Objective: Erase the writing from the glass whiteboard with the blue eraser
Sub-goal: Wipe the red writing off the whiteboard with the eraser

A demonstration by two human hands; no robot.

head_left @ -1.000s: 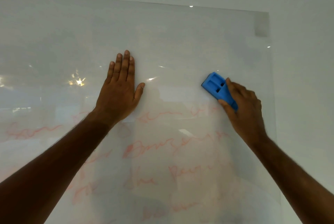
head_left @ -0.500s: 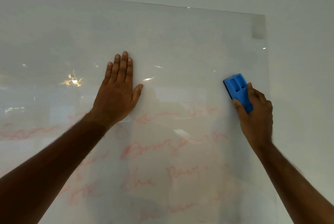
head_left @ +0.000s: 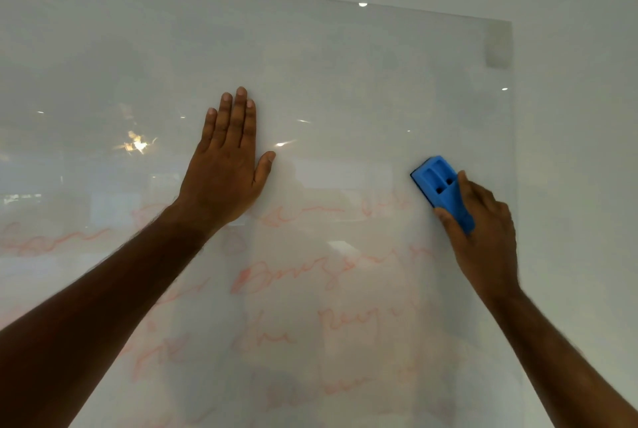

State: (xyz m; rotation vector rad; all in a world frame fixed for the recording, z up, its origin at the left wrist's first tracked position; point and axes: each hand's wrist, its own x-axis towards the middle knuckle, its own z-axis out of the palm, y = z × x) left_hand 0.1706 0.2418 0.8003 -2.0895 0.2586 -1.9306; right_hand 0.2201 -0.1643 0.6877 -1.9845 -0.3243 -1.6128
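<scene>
A glass whiteboard (head_left: 310,58) hangs on a pale wall and fills most of the view. Faint red handwriting (head_left: 293,275) runs in several lines across its lower half; the upper half is bare. My right hand (head_left: 483,237) grips the blue eraser (head_left: 440,186) and presses it against the glass near the board's right edge, just right of the top line of writing. My left hand (head_left: 228,168) lies flat on the glass at the middle, fingers together and pointing up, holding nothing.
The board's right edge (head_left: 512,186) runs close beside the eraser, with plain wall (head_left: 580,151) beyond it. A frosted mounting pad (head_left: 499,47) sits at the board's top right corner. Reflections of lights (head_left: 136,144) glint at the left.
My right hand slid the eraser to the right, from the middle right toward the board's right edge, then slightly down and left. My left hand stayed flat on the glass.
</scene>
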